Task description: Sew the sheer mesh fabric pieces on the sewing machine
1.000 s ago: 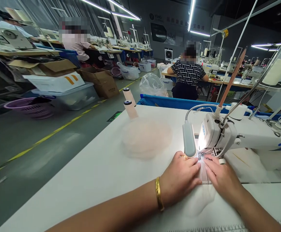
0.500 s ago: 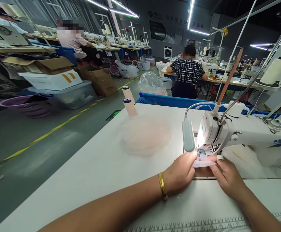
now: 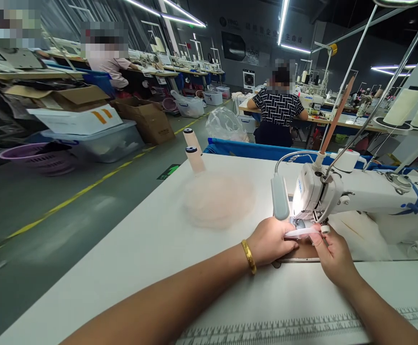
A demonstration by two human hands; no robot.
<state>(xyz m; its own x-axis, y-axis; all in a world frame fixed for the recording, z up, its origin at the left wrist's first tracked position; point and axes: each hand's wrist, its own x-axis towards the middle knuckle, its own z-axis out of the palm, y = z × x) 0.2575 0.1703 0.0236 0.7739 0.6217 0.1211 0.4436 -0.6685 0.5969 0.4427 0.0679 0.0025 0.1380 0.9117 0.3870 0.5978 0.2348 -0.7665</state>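
A narrow strip of white fabric (image 3: 301, 232) stretches between my two hands, right in front of the needle area of a white sewing machine (image 3: 323, 187). My left hand (image 3: 271, 241), with a gold bracelet (image 3: 248, 257) at the wrist, is closed on the strip's left end. The fingers of my right hand (image 3: 333, 251) pinch its right end, close beside the presser foot. A grey lamp (image 3: 279, 197) on a bent metal neck lights the spot. The needle itself is too small to make out.
On the white table (image 3: 151, 254) lies a round patch of sheer pinkish fabric (image 3: 219, 199). Two thread cones (image 3: 195, 160) stand at the far left edge. A printed ruler scale (image 3: 273, 327) runs along the front. A co-worker (image 3: 279, 108) sits ahead at another machine.
My left hand has shifted slightly up and turned, with its wrist higher. The strip has risen a little and tilts more. My right hand stays close to the presser foot.
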